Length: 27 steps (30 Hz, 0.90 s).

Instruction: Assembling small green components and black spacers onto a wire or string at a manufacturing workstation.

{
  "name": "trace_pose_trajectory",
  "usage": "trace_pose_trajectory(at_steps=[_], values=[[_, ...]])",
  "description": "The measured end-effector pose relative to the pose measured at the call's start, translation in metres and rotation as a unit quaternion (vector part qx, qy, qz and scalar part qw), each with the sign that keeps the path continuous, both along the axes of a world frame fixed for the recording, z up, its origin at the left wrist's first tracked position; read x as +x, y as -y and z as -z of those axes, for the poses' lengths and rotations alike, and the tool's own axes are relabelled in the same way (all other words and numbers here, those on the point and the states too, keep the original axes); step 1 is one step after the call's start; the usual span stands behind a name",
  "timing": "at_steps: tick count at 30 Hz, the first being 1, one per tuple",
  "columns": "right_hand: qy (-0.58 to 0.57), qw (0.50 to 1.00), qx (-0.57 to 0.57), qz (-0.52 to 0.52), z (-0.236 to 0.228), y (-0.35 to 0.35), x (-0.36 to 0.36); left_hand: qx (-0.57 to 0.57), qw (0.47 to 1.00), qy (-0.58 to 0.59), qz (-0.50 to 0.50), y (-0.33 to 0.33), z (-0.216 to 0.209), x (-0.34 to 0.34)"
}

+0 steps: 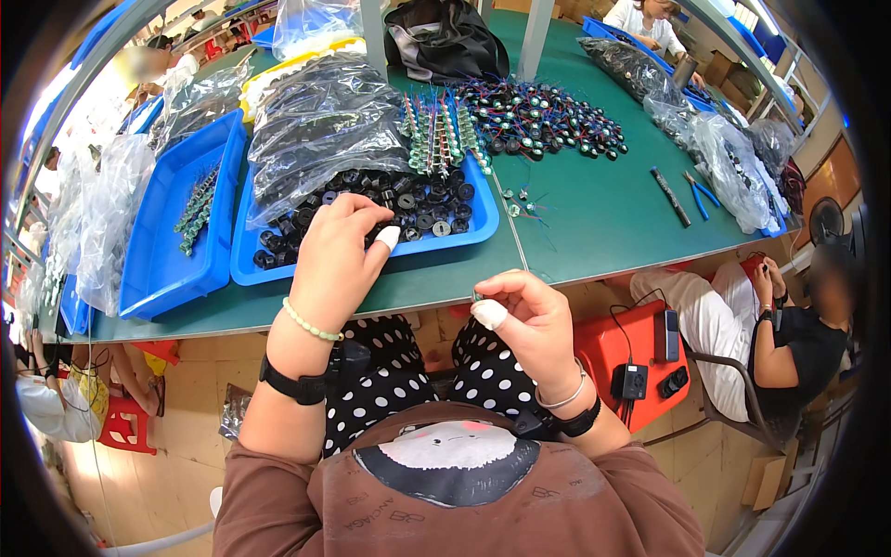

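Observation:
My left hand [345, 243] reaches over the near part of a blue tray [364, 264]. Its fingers are bent, with a gap between the forefinger and the white-covered thumb, and nothing shows in it. Black round plastic caps [422, 206] lie loose under and beside its fingertips. In front of the table edge, my right hand [531, 325] pinches a small dark greenish part [477, 297] between forefinger and thumb; that thumb is white-covered too. Most of the part is hidden by the fingertips.
Clear bags of black parts [325, 121] fill the tray's back. Green circuit boards [434, 139] and a wired pile [548, 119] lie behind. Another blue tray [167, 269] stands left. Blue-handled pliers [702, 197] and a black pen-like tool [670, 197] lie right. Co-workers sit nearby.

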State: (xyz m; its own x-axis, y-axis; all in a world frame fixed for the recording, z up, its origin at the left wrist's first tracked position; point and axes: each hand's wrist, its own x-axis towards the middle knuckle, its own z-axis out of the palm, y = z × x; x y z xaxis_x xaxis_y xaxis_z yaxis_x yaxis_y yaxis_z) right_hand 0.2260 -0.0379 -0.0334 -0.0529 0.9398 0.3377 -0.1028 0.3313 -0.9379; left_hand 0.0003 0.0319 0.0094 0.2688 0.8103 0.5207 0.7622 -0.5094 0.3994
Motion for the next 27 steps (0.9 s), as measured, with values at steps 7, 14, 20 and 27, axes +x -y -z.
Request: trace_pose_trajectory(at_steps=[7, 14, 20, 27], values=[[-0.067, 0.995, -0.050, -0.057, 0.000, -0.005, 0.002, -0.026, 0.999, -0.036, 0.017, -0.012, -0.015, 0.013], [-0.031, 0.998, -0.033, -0.044, 0.005, -0.008, 0.008, -0.049, 0.990, -0.129, 0.008, -0.036, -0.013, 0.006], [-0.046, 0.997, -0.056, -0.023, 0.003, -0.007, 0.009, -0.026, 0.991, -0.122, 0.051, -0.033, -0.010, -0.006], [-0.069, 0.995, -0.069, -0.023, 0.007, -0.006, 0.005, -0.035, 0.998, -0.039, 0.044, -0.032, -0.012, -0.002]])
